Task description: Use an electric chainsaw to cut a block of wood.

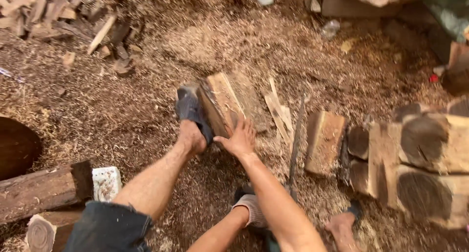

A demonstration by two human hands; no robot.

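A split wood block point(222, 103) lies tilted on the sawdust-covered ground. My right hand point(238, 138) rests bare on its near end, fingers spread. My left foot in a dark sandal point(189, 116) presses against the block's left side. My left hand point(252, 210), in a light glove, is closed low by my right forearm, at the near end of a long dark tool point(295, 144) lying on the ground. The forearm hides part of that grip.
A smaller split block point(324, 140) and a stack of cut logs point(420, 164) lie to the right. Thin wood slats point(278, 112) sit beside the block. Logs point(41, 191) and a white brick point(106, 182) are at the left, and scrap wood point(44, 12) at the far left.
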